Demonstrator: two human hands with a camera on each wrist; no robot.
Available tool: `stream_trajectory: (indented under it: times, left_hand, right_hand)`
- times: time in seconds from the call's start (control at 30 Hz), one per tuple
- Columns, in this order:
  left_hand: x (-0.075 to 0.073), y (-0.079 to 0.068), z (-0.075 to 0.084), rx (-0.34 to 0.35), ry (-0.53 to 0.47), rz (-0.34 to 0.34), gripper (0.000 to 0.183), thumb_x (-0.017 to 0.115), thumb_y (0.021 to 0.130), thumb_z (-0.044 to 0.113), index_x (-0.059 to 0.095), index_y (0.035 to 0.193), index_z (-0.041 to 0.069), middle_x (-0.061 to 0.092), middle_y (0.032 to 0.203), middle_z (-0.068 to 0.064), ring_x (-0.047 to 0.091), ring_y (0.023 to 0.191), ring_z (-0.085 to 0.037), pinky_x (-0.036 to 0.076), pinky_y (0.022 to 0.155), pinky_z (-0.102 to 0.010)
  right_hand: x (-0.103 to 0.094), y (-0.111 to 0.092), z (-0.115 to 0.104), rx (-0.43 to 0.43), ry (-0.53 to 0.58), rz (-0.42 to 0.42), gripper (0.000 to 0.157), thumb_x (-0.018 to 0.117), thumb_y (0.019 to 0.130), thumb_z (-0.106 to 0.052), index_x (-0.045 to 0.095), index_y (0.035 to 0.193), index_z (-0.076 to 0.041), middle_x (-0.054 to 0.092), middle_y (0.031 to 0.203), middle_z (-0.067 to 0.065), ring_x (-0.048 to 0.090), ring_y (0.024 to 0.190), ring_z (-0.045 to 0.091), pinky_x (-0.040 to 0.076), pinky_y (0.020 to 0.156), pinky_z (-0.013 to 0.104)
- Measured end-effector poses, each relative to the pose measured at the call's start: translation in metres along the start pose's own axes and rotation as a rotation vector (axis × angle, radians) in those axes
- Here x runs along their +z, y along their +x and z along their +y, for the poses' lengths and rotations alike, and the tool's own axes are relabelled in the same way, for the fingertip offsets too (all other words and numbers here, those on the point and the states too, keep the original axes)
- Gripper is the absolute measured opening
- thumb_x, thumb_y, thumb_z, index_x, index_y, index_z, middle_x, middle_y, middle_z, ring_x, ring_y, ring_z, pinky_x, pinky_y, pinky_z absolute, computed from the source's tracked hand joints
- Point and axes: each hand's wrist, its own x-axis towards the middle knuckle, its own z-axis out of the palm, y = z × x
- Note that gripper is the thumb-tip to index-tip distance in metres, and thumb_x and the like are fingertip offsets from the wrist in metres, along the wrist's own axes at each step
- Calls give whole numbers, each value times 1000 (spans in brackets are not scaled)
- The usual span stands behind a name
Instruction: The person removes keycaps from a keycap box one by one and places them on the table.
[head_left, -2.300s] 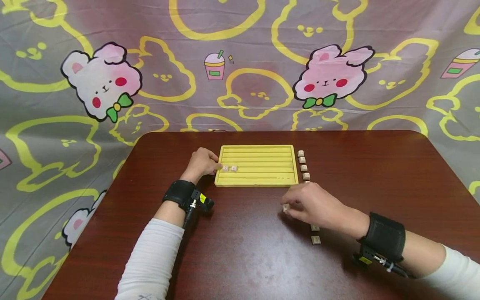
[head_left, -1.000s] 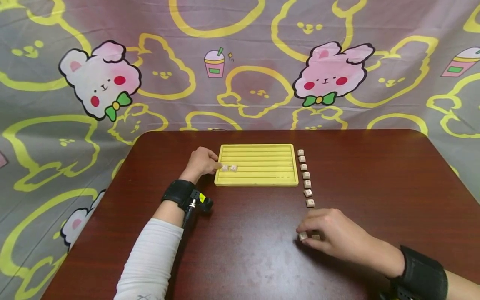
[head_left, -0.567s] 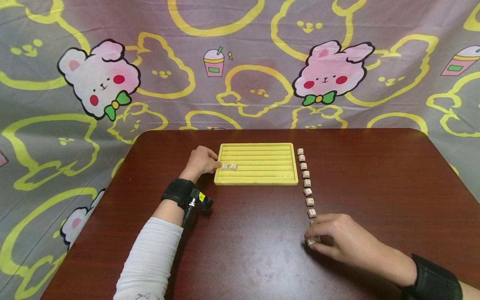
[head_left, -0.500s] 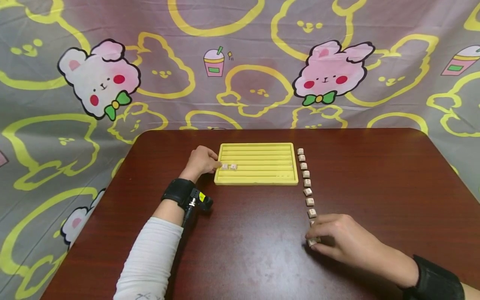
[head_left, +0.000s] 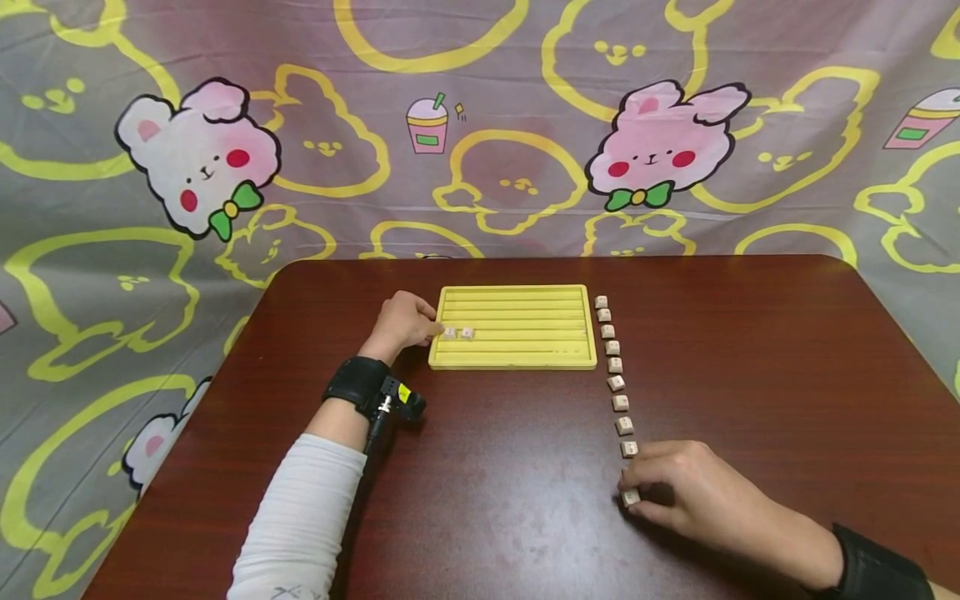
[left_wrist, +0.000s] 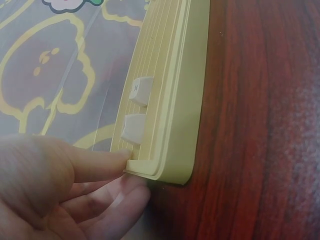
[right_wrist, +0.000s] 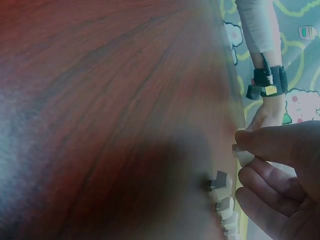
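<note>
A shallow yellow ridged tray [head_left: 517, 364] lies on the table, two pale keycaps [head_left: 467, 333] standing in one groove at its left. My left hand [head_left: 403, 321] holds the tray's left edge; in the left wrist view the thumb [left_wrist: 102, 162] presses the rim and the other fingers curl at its outer side. To the right of the tray, a column of pale keycaps [head_left: 620, 403] runs toward me. At its near end my right hand [head_left: 693, 483] pinches a keycap [head_left: 630, 497] between thumb and fingers. The right wrist view shows this held keycap [right_wrist: 244, 156] too.
The dark reddish-brown wooden table [head_left: 480, 500] reaches back to a printed curtain [head_left: 510, 100] with bunny figures. Black camera straps sit on both wrists, the left strap [head_left: 358, 390] lying close to the tray's near left corner.
My right hand has carried the keycap right and toward me, from in front of the tray to the column's near end. My left hand stays on the tray's edge.
</note>
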Motion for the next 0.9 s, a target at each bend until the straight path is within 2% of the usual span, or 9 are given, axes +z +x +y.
stream_trajectory:
  times: [0.33,0.9]
  left_hand:
    - [-1,-1,0,6,5,1,33,75,86,13,70,115,-3,72,107,-21,69,63,-10,57,58,-19]
    - [0,-2,1,0,15,2,33,76,86,14,70,114,-1,73,105,-20,69,64,-11,57,59,-20]
  right_hand:
    - [2,-6,1,17,-16,-1,26,87,67,-14,72,84,-28,65,86,-21,60,78,-6,48,71,11]
    - [5,-11,1,88,-78,-44,28,88,66,-17,73,84,-31,64,83,-23,60,75,-4,49,65,18]
